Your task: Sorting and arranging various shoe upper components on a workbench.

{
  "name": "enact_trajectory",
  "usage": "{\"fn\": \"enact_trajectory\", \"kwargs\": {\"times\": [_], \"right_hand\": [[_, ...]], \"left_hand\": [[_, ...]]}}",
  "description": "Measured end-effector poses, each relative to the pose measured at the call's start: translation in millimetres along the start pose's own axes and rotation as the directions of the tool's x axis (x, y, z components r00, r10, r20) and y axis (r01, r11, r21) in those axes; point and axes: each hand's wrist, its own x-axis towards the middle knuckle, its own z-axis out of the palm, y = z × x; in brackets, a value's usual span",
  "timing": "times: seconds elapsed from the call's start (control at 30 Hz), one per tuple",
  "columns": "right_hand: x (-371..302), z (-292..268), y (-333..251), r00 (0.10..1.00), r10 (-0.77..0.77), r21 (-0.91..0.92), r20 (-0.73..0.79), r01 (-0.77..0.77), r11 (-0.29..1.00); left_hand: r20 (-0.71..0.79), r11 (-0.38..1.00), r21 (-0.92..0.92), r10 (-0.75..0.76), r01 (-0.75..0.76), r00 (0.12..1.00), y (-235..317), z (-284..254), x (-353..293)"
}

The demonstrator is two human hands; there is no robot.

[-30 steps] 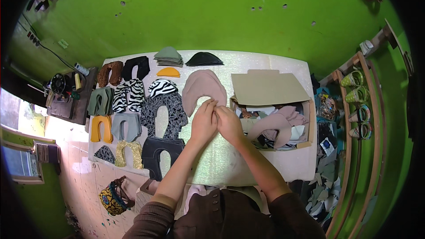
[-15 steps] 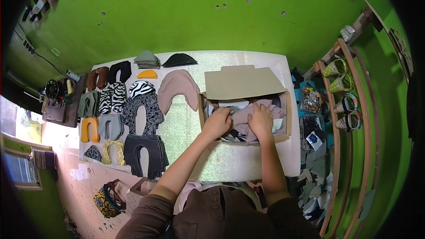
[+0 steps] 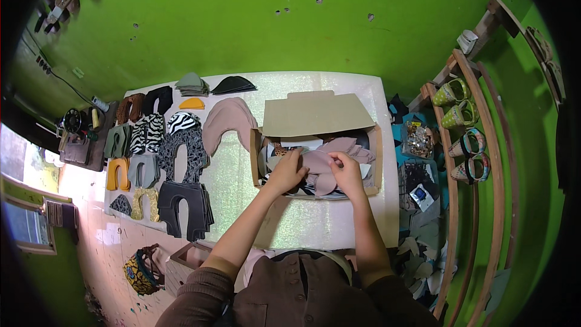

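A mauve piece [image 3: 317,162] is held at the mouth of the cardboard box [image 3: 378,175], its right edge seemingly pinched between thumb and forefinger of the right hand [image 3: 347,172]. The left hand [image 3: 287,171] is placed at its left edge; whether it is pinching cannot be told. The flap [image 3: 318,114] is folded back, probably for access. On the bench [image 3: 239,206], coloured stacks [image 3: 144,171] are set apart, presumably for sorting.

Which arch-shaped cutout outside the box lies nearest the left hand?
The dusty-pink arch, beside the cardboard box; it reaches closest to the left hand. Others, like the dark grey arch, lie farther left.
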Motion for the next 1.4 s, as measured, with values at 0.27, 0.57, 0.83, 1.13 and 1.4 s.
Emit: {"fn": "enact_trajectory", "kwargs": {"times": [0.27, 0.57, 0.83, 1.13, 1.4], "right_hand": [[22, -30, -47, 0.951, -0.126, 0.481, 0.283, -0.027, 0.876], [16, -17, -50, 0.831, -0.092, 0.572, 0.549, -0.293, 0.767], [5, 9, -39, 0.855, 0.027, 0.567, 0.518, -0.367, 0.737], [50, -30, -27, 0.991, -0.013, 0.423, 0.133, -0.045, 0.905], [15, 3, -22, 0.926, -0.022, -0.443, 0.376, 0.201, 0.874]], "left_hand": [[-0.058, 0.901, -0.432, -0.074, 0.041, 0.996, 35, -46, 0], [-0.066, 0.265, -0.964, -0.290, 0.014, 0.955, 27, -56, -6], [0.013, 0.158, -0.982, -0.480, 0.101, 0.877, 10, -66, -18], [-0.185, 0.272, -0.960, -0.412, -0.074, 0.892, 21, -107, -9], [-0.079, 0.354, -0.931, -0.433, 0.089, 0.898, 13, -80, -5]]}}
